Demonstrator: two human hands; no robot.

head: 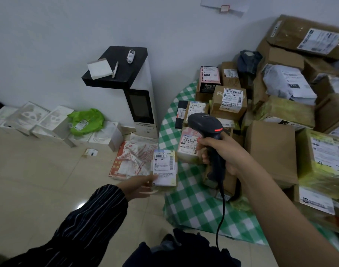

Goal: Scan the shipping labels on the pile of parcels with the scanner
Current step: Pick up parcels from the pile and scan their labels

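My right hand (225, 152) grips the handle of a black corded scanner (205, 124), its head tilted toward the small boxes at the table's left edge. My left hand (140, 185) holds a small brown parcel (164, 167) from below, label facing up, just off the table's left edge. A pile of brown cardboard parcels (284, 112) with white shipping labels covers the table with the green checked cloth (191, 201).
A white kiosk with a black top (126, 66) stands against the wall, carrying a notepad, a pen and a small bottle. White boxes (39, 120), a green bag (85, 121) and a red-printed bag (134, 160) lie on the tiled floor.
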